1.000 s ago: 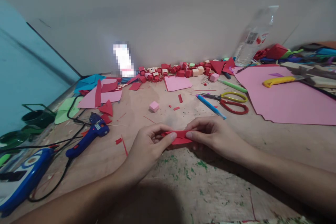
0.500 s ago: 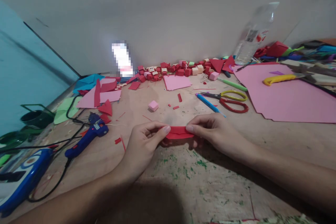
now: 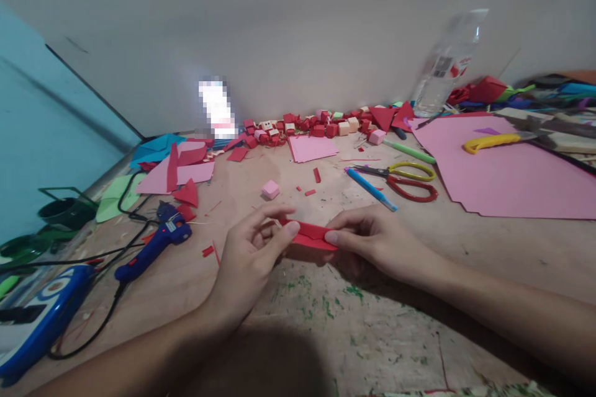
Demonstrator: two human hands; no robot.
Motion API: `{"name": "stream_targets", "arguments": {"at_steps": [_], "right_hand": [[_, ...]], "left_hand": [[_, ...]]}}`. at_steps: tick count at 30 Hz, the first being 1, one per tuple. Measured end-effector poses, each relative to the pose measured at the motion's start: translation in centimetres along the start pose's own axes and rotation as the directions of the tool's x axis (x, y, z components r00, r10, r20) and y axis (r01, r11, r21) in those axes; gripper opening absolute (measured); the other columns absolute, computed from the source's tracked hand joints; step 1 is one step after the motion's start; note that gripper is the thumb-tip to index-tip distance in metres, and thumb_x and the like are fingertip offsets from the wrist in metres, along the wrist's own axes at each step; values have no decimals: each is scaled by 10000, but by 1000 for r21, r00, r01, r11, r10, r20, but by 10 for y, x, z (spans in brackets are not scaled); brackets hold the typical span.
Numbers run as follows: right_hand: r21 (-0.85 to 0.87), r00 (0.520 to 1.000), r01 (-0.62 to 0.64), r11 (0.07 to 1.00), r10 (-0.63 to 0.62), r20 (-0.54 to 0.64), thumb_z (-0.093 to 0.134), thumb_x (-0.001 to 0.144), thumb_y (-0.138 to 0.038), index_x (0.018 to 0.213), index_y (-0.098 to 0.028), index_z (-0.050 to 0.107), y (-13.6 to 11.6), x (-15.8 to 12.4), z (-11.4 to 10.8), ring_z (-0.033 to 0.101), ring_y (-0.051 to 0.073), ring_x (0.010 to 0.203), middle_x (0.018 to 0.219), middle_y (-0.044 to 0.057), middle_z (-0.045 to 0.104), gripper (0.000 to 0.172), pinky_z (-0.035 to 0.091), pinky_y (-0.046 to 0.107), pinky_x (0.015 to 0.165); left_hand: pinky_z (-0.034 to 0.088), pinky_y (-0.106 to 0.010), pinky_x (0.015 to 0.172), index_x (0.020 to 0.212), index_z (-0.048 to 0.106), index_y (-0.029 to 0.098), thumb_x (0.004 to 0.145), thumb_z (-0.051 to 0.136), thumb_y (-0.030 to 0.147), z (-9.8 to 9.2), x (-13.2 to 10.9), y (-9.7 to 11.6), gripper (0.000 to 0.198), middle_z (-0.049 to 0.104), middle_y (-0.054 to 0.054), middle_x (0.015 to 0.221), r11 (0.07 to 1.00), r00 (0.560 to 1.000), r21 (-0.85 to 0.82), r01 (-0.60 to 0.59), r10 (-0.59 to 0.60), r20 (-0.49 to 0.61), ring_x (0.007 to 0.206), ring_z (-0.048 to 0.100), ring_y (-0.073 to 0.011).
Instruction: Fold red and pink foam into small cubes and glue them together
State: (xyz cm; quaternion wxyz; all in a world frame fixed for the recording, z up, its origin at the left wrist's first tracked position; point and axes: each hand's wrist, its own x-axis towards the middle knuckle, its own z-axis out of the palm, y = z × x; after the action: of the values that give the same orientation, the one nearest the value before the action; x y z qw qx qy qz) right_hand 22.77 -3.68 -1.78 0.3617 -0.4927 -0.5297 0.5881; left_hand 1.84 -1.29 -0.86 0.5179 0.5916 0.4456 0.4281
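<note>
Between my hands, just above the table's front part, is a folded strip of red paper (image 3: 308,236) with a flap along its upper edge. My left hand (image 3: 256,254) pinches its left end, thumb on top. At the other end my right hand (image 3: 372,239) grips it between thumb and fingers. The fingertips under the paper are hidden. Beyond my left hand a small pink paper cube (image 3: 270,190) rests on the table. Scissors (image 3: 412,181) with a yellow and a red handle and a blue pen (image 3: 371,188) lie past my right hand.
A blue glue gun (image 3: 153,245) with its cable lies at the left. Small paper cubes (image 3: 319,130) line the wall, near a blurred lit screen (image 3: 218,108). Pink sheets (image 3: 507,180), a yellow-handled cutter (image 3: 493,141) and a plastic bottle (image 3: 447,68) are at the right.
The red paper has tilted, its right end now lower, and shifted slightly left with my right hand. My left index finger has lifted a little off it. The view has moved slightly.
</note>
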Motion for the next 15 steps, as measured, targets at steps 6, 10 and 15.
{"name": "stream_targets", "arguments": {"at_steps": [6,10,15], "right_hand": [[35,998,-1,999,3,-63,719,867,-419,914,-173,765,2,0,1,606,134,471,537,-5,671,254,410,219,448],[4,1000,13,1000,-12,-22,698,888,-438,892,-179,769,3,-1,1,598,138,505,610,22,715,269,431,235,468],[-124,967,181,976,-199,-159,702,879,-360,900,-206,780,0,-5,4,726,201,796,920,68,798,174,570,304,707]], "left_hand": [[408,-209,590,787,560,188,903,715,372,2,-2,-2,267,568,47,672,997,996,-63,46,-41,76,603,503,-101],[421,-233,593,760,666,150,884,698,376,4,-5,1,259,603,13,631,994,987,48,97,-103,126,605,535,-126],[428,-236,567,686,678,157,857,694,326,5,-5,4,241,620,8,609,991,982,89,101,-114,150,581,565,-135]]}}
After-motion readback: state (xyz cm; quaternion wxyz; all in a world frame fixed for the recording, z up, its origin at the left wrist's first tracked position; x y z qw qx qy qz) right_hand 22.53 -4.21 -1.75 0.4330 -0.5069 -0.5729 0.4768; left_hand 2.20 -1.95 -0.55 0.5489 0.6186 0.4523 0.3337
